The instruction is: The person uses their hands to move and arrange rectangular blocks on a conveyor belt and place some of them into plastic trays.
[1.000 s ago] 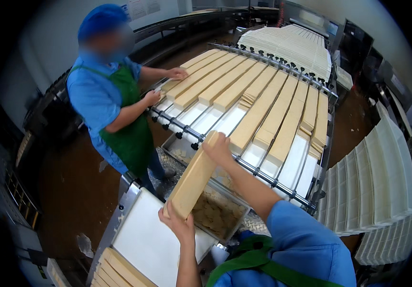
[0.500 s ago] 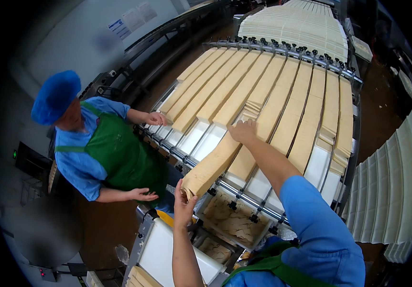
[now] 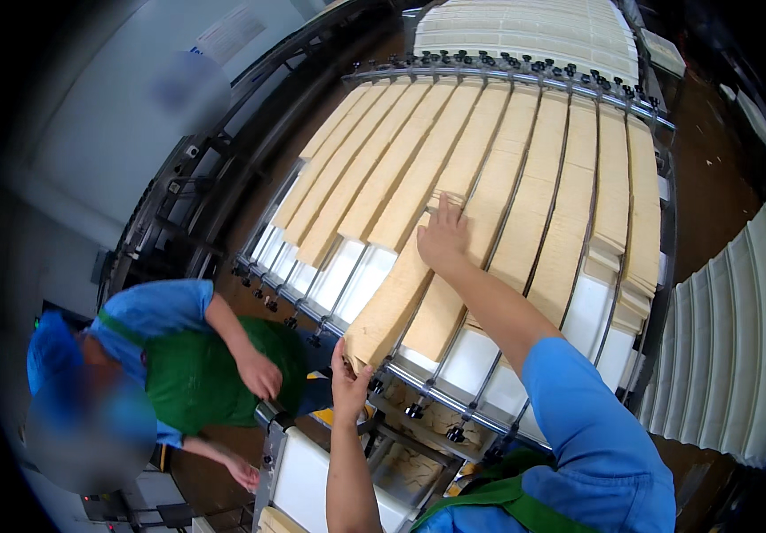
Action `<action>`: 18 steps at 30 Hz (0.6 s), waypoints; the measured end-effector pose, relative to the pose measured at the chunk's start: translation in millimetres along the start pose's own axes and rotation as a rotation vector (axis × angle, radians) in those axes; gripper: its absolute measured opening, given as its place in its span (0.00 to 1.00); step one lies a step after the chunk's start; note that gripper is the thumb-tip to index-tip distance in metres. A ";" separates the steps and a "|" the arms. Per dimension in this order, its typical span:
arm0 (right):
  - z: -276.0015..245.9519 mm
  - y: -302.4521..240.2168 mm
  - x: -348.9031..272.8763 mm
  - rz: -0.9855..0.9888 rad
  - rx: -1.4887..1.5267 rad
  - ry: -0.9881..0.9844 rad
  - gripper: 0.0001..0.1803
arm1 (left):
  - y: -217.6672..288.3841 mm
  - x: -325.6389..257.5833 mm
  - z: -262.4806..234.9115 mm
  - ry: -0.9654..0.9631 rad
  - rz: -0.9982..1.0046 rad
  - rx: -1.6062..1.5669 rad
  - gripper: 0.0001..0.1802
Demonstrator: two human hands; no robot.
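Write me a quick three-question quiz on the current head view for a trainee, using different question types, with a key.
1. True or false: the person's bare left grip is at the near end of a long, beige, rectangular slab.

2. Multiple choice: what runs along the near edge of the flat white work surface that bears the slabs?
A. A brown wooden plank
B. A round, shiny metal rail
C. A red rope

3. Fill in: farther up that same slab, away from its near end, is the person's bare ____ grip.

Key: 1. True. 2. B, the metal rail. 3. Right: the right grip.
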State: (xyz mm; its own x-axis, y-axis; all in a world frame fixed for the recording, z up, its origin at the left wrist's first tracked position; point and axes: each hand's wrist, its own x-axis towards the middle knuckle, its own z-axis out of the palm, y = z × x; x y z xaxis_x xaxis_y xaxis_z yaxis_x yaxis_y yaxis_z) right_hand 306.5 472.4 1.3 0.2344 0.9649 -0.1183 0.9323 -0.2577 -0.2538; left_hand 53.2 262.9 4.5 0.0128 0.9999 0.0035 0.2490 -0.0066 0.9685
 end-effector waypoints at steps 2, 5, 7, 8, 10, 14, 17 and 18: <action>2.0 4.5 -1.6 -0.029 0.018 0.047 0.33 | -8.3 -0.9 1.8 0.005 0.010 -0.023 0.42; -4.8 7.6 -4.5 -0.070 0.056 0.009 0.33 | -10.6 -0.7 1.0 0.021 0.024 -0.017 0.41; -2.8 12.5 -0.5 -0.084 0.084 0.044 0.33 | -6.7 4.8 2.8 0.018 0.035 0.013 0.41; -0.8 14.0 -0.2 -0.101 0.107 0.072 0.33 | -5.6 6.4 5.4 0.006 0.007 -0.036 0.40; 3.1 6.9 -9.1 -0.137 0.122 0.143 0.33 | 4.9 10.7 16.5 0.025 -0.047 -0.071 0.37; -0.3 -40.6 -72.8 -0.402 0.182 0.257 0.34 | -22.2 28.8 20.0 -0.006 0.035 -0.056 0.32; -13.8 -68.8 -140.5 -0.951 0.095 0.018 0.28 | -23.4 17.1 16.9 0.175 -0.082 -0.076 0.30; -4.6 -72.3 -156.2 -1.076 0.229 0.033 0.24 | -31.9 11.8 15.2 0.370 0.015 -0.057 0.29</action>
State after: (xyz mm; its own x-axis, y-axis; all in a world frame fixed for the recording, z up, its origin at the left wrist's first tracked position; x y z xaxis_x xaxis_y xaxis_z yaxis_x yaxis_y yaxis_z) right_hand 203.7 340.5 42.6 -0.6594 0.6910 0.2963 0.5814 0.7185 -0.3817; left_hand 60.2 274.7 -30.2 -0.3376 0.9362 0.0975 0.1972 -0.0309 0.9799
